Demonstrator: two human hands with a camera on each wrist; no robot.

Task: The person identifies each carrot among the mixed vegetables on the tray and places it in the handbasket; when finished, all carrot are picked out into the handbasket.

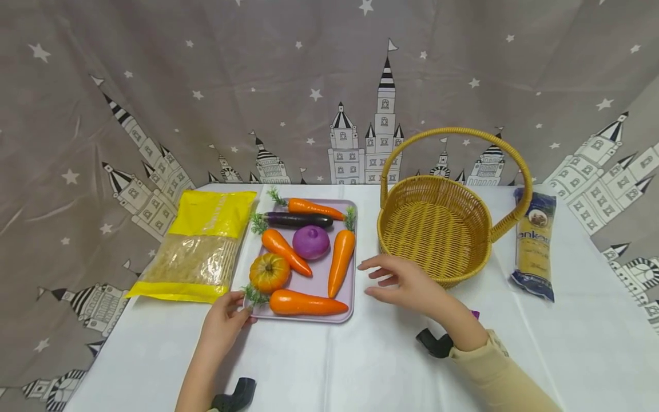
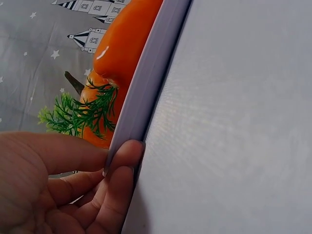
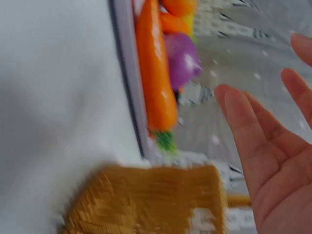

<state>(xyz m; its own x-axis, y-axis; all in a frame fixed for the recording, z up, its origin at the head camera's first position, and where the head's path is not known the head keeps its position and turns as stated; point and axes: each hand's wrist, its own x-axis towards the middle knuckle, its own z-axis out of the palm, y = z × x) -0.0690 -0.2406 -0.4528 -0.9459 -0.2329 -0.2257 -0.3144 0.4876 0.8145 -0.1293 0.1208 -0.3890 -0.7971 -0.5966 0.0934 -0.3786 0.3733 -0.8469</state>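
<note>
A pale purple tray (image 1: 320,280) lies on the white table with several toy carrots, such as the front carrot (image 1: 309,303), plus an eggplant (image 1: 298,220), a purple onion (image 1: 311,242) and a small pumpkin (image 1: 270,273). My left hand (image 1: 224,321) pinches the tray's near left corner; in the left wrist view the thumb lies over the rim (image 2: 127,114) with fingers beneath. Between tray and basket, my right hand (image 1: 404,283) hovers with fingers spread and holds nothing. Beside it stands a wicker basket (image 1: 432,229), its handle up and no contents showing.
A yellow bag of dry pasta (image 1: 198,246) lies left of the tray. At the right is a blue-ended pasta packet (image 1: 535,246), partly behind the basket handle. A grey curtain (image 1: 288,74) printed with castles hangs at the back of the table.
</note>
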